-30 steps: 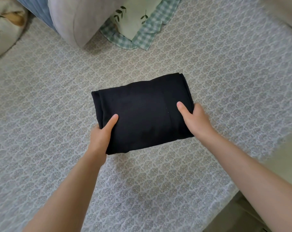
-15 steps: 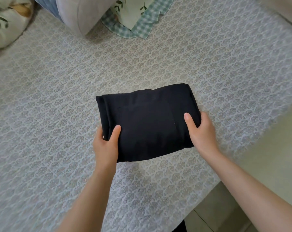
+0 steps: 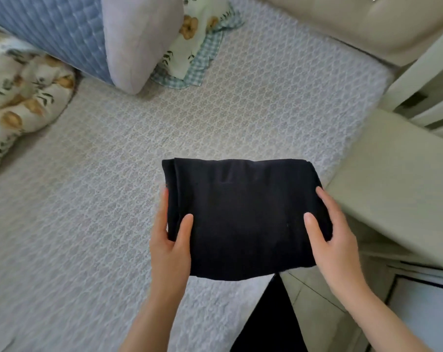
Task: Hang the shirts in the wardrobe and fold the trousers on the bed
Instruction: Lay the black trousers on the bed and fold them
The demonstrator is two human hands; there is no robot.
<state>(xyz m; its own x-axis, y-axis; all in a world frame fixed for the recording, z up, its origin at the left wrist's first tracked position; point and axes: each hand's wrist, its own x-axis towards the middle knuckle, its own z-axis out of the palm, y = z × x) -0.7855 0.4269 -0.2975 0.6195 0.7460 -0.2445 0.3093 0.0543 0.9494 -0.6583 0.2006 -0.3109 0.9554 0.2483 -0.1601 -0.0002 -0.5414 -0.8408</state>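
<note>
Soft black rectangular folded trousers (image 3: 243,219)

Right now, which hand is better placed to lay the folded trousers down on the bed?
Left, probably. The left hand grips the folded trousers over the bed; the right hand holds the side that overhangs the bed's edge.

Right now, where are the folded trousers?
The trousers are centre-right in the head view, gripped between the left hand and right hand, over the right edge of the bed.
</note>
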